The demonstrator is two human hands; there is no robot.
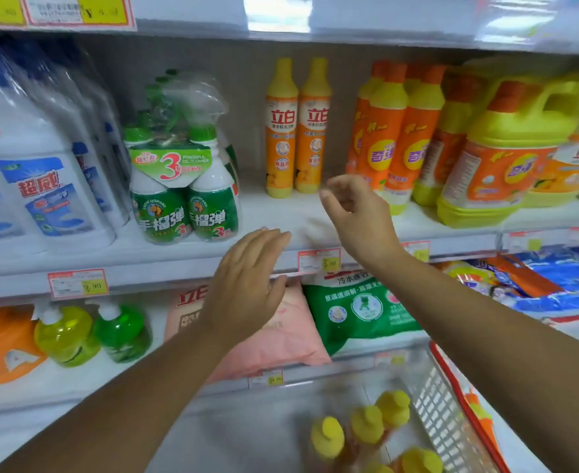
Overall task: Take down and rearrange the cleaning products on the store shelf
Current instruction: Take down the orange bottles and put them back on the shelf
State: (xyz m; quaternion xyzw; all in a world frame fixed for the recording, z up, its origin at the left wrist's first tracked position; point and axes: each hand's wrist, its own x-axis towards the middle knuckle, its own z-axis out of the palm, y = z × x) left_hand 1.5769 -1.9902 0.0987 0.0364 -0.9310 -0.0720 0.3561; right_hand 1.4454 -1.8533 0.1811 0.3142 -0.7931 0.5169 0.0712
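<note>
Right hand [353,213], centre frame: fingers loosely curled, holding nothing, just in front of two orange bottles [296,128] standing upright on the middle shelf [179,264]. Left hand [247,285], lower and further left: fingers straight, empty, over the shelf edge. Yellow-capped bottles [366,423] stand in the basket [441,414], lower right.

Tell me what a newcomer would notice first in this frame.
Two bare hands hover at the white middle shelf: the left hand flat at its front edge, the right hand empty, fingers loosely curled. Behind them, two tall yellow-and-orange plastic bottles stand at the shelf's back. Bottom right, yellow-capped bottles sit in a red-rimmed mesh basket.
</note>
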